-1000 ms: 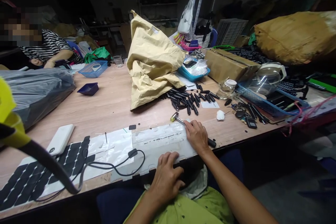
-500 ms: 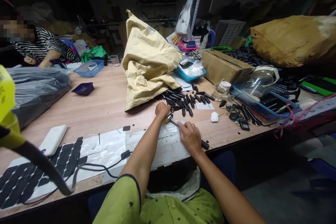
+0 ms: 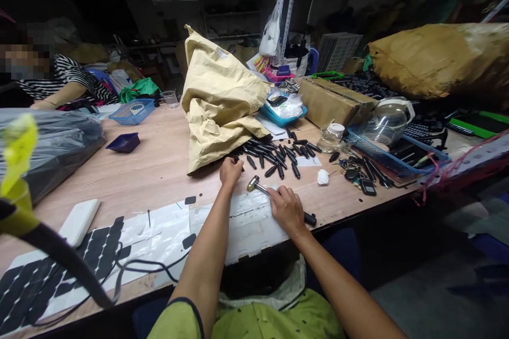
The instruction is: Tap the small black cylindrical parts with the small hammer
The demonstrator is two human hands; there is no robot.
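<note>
My right hand (image 3: 288,207) is wrapped around the shaft of a small hammer (image 3: 262,187), whose metal head lies to the left over a clear sheet and whose black handle end sticks out behind the palm. My left hand (image 3: 230,171) is closed at the lower right edge of a large tan paper bag (image 3: 222,95). A small black part (image 3: 236,159) shows at its fingertips, mostly hidden. Just right of that hand, a loose pile of black tapered cylinders (image 3: 274,154) spreads out from the bag's mouth.
A clear jar (image 3: 331,139), a blue basket (image 3: 358,140) and keys (image 3: 352,169) lie to the right. A cardboard box (image 3: 330,100) stands behind. On the left are a purple tray (image 3: 124,142), a white power bank (image 3: 81,221) and cables. A co-worker (image 3: 75,85) sits far left.
My left hand has moved left and slightly away from me, from beside the hammer head to the bag's edge. The right hand still grips the hammer. Some black cylinders have shifted.
</note>
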